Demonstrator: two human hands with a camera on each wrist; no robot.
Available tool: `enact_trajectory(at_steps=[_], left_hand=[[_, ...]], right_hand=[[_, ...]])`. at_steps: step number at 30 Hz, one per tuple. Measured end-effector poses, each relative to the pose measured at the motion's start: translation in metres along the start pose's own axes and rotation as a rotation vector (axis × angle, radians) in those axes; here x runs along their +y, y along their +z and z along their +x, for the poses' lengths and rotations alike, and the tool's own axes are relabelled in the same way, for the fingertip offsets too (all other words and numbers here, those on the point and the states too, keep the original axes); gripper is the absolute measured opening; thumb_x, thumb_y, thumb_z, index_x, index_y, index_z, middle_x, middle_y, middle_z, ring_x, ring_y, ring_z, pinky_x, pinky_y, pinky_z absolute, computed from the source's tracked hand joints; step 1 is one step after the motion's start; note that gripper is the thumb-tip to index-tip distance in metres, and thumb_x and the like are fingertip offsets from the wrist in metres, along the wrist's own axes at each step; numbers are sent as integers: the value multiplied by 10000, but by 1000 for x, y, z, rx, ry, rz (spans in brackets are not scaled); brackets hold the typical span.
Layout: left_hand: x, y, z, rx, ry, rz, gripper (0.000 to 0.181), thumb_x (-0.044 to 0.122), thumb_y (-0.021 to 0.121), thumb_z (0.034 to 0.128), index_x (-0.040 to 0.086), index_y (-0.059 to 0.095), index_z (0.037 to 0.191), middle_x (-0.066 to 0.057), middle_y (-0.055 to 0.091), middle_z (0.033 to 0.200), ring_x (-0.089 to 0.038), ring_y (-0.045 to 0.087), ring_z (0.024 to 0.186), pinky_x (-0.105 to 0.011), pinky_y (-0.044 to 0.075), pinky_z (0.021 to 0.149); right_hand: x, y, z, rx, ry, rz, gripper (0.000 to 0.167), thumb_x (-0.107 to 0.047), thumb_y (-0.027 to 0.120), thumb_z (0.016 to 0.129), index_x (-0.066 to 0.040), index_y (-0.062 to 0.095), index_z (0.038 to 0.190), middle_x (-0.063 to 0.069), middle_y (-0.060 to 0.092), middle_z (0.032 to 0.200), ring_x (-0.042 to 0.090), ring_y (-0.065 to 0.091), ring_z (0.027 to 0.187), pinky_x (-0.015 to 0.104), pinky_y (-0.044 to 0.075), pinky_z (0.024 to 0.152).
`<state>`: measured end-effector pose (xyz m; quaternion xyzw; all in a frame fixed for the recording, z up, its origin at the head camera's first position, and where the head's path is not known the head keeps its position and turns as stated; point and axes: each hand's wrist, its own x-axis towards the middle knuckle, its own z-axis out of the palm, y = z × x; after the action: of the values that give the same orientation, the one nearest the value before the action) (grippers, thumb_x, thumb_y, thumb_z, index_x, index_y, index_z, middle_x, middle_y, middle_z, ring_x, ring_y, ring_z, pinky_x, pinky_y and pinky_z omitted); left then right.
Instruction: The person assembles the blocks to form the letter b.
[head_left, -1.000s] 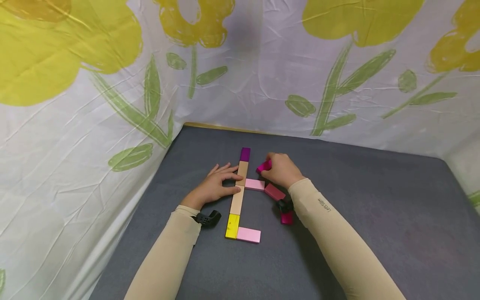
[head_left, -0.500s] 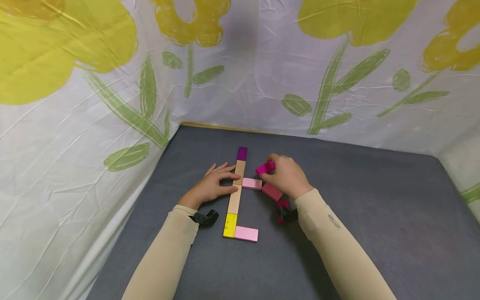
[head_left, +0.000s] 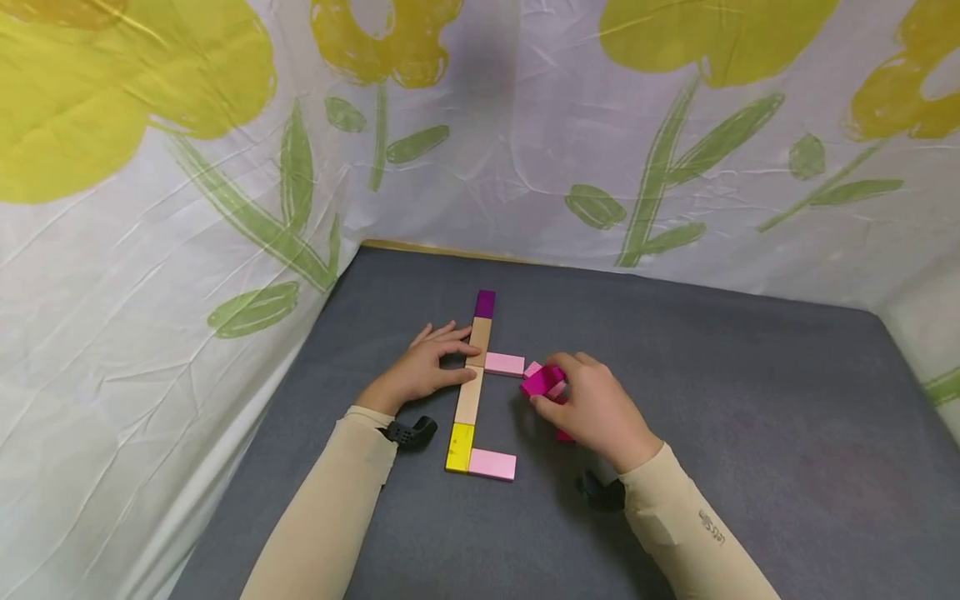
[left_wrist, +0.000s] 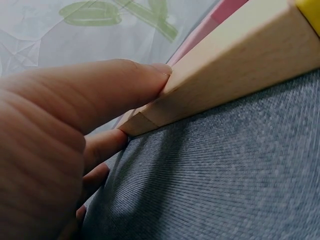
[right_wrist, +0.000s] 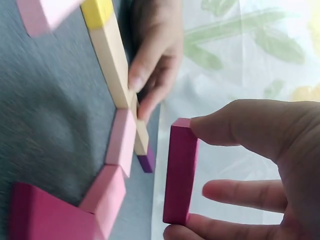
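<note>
My right hand [head_left: 596, 408] pinches a magenta block [head_left: 542, 381] by its two ends, thumb against fingertips. It is tilted above a darker pink block [right_wrist: 106, 195] and hides most of it in the head view. My left hand [head_left: 420, 371] touches two plain wooden blocks [head_left: 468, 396] from the left, its thumb and fingers extended onto their edges. These stand end to end between a purple block [head_left: 485, 304] at the far end and a yellow block [head_left: 460, 448] at the near end. A light pink block [head_left: 505, 364] branches right from the wooden ones.
Another light pink block [head_left: 492, 465] juts right from the yellow one. A second magenta block [right_wrist: 50, 215] lies below the darker pink one, mostly behind my right hand in the head view. The grey tabletop [head_left: 750, 433] meets a flower-printed white cloth [head_left: 487, 200] at its back and left.
My right hand has come nearer with the magenta block, from above the light pink block to over the darker pink one. My left hand stays on the wooden blocks.
</note>
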<state>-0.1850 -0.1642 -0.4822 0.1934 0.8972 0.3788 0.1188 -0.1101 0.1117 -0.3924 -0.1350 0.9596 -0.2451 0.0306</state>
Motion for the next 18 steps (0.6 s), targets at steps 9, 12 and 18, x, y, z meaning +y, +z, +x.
enact_trajectory(at_steps=[9, 12, 18], left_hand=[[-1, 0, 0, 2, -11, 9, 476, 317, 785, 948, 172, 703, 1394, -65, 427, 1659, -292, 195, 1621, -510, -65, 1314], [-1, 1, 1, -1, -6, 15, 480, 326, 781, 950, 172, 701, 1398, -70, 427, 1659, -298, 193, 1621, -515, -65, 1313], [-2, 3, 1, -12, 5, 13, 476, 322, 775, 958, 166, 696, 1402, -72, 419, 1664, -298, 187, 1622, -511, -67, 1313]], right_hand=[[-5, 8, -33, -3, -13, -49, 560, -299, 927, 771, -46, 731, 1231, 86, 682, 1006, 186, 587, 807, 291, 578, 646], [-4, 11, -41, -1, -27, -53, 528, -305, 920, 780, -56, 741, 1210, 59, 657, 952, 162, 554, 767, 275, 528, 621], [-1, 19, -55, 4, -42, -52, 491, -299, 925, 780, -63, 753, 1175, 22, 670, 980, 126, 561, 790, 288, 563, 689]])
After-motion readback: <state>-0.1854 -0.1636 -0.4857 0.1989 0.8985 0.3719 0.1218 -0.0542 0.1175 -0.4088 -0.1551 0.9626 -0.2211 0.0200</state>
